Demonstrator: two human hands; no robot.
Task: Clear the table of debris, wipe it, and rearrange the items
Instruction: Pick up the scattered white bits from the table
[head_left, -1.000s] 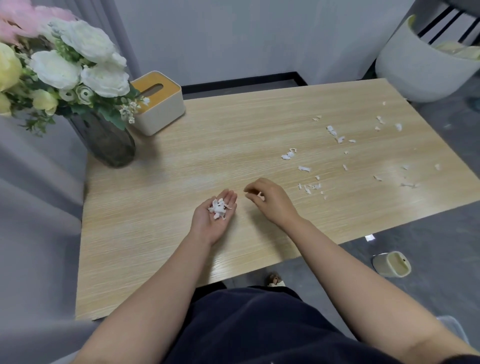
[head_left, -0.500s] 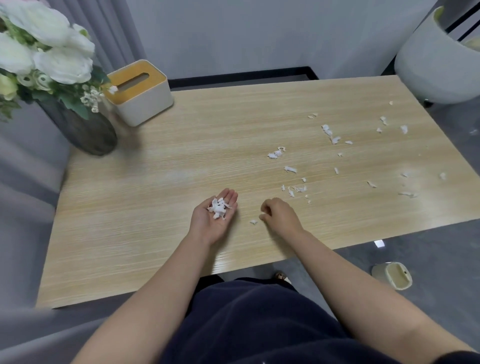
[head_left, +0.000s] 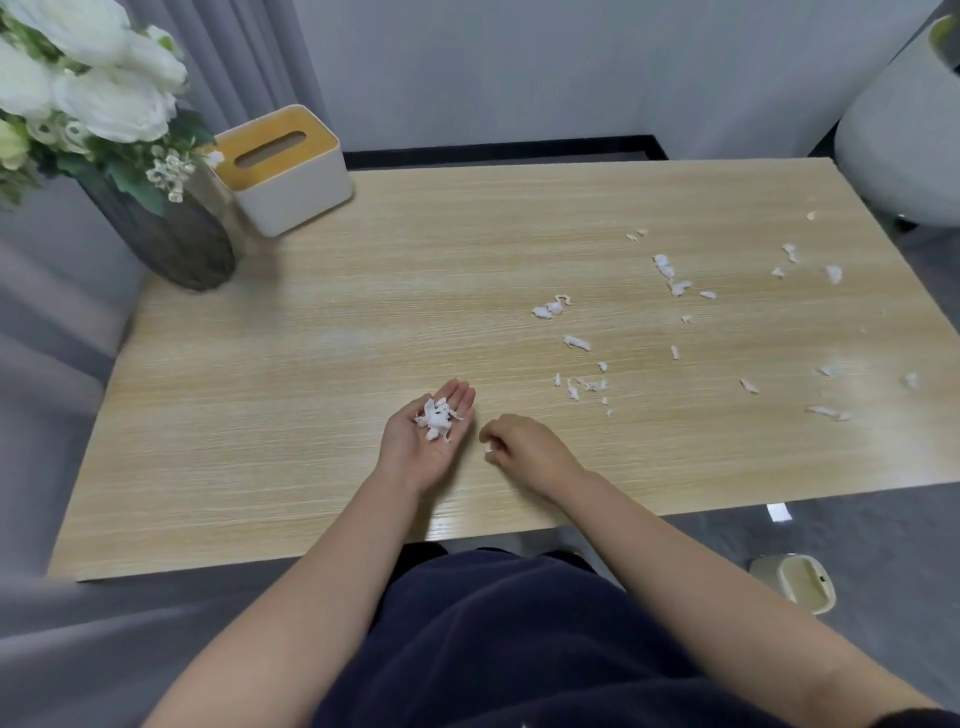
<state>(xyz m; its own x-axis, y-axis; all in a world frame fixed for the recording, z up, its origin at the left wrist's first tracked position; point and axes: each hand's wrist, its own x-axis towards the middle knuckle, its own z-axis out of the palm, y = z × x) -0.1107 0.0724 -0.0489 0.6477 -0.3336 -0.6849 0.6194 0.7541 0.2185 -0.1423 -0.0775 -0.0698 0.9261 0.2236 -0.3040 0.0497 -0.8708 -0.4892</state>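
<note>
Where fingers curl, right hand (head_left: 530, 451) hides scrap (head_left: 488, 448).

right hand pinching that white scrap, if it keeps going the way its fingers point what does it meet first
Probably the open left hand, cupping a pile of white paper scraps; the right hand points left toward it across a narrow strip of bare light wooden table.

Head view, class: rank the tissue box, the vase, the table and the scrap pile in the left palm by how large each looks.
1. table
2. vase
3. tissue box, close to the vase in apparent size, and the flowers hide the vase's top, so their order is unsure
4. scrap pile
</note>
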